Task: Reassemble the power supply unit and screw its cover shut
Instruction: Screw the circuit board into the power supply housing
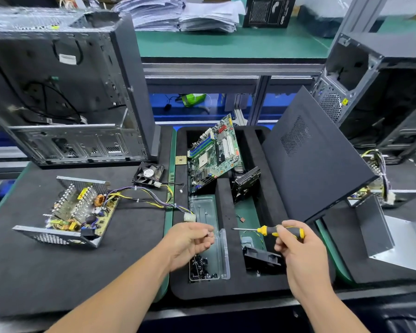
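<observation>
Right hand grips screwdriver; left hand pinches a screw (seemingly); power supply, far left, lies uncovered.

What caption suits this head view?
Right hand holds a screwdriver; left hand pinches a screw; open power supply waits left.

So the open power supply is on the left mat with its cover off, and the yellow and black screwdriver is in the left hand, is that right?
Not quite. The yellow and black screwdriver is held in the right hand, not the left; the left hand pinches a small screw over the clear parts tray. The rest holds: the open power supply lies on the left mat with its cover off, as the head view shows.
</observation>
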